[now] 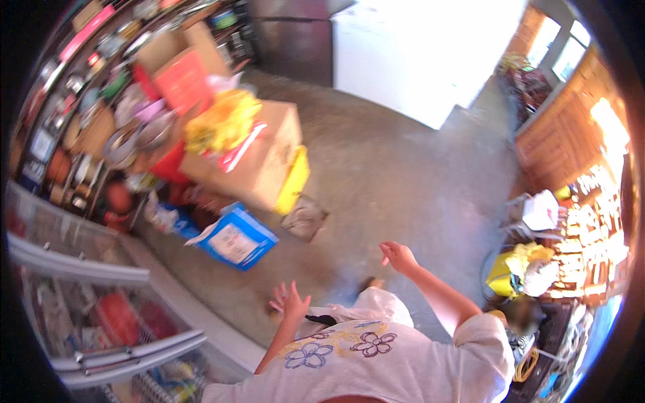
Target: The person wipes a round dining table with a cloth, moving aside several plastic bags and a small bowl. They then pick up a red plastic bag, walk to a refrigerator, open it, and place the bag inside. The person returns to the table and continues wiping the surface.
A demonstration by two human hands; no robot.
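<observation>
My left hand (289, 301) is held out low in front of me with its fingers spread, and it holds nothing. Nearest to it are a glass-topped chest freezer (141, 274) on the left and a blue box (243, 238) on the floor ahead. My right hand (399, 257) is raised over the floor, its fingers loosely curled in and nothing seen in them. Neither hand touches any object. Below them shows my white shirt with stitched flowers; one foot is partly in view.
A cardboard box (269, 144) topped with a yellow plastic bag (225, 121) stands ahead left, before crowded shelves (74, 134). A white cabinet-like block (403, 60) stands at the back. Wooden panelling (561, 144), a chair (534, 218) and a yellow bag (500, 274) line the right.
</observation>
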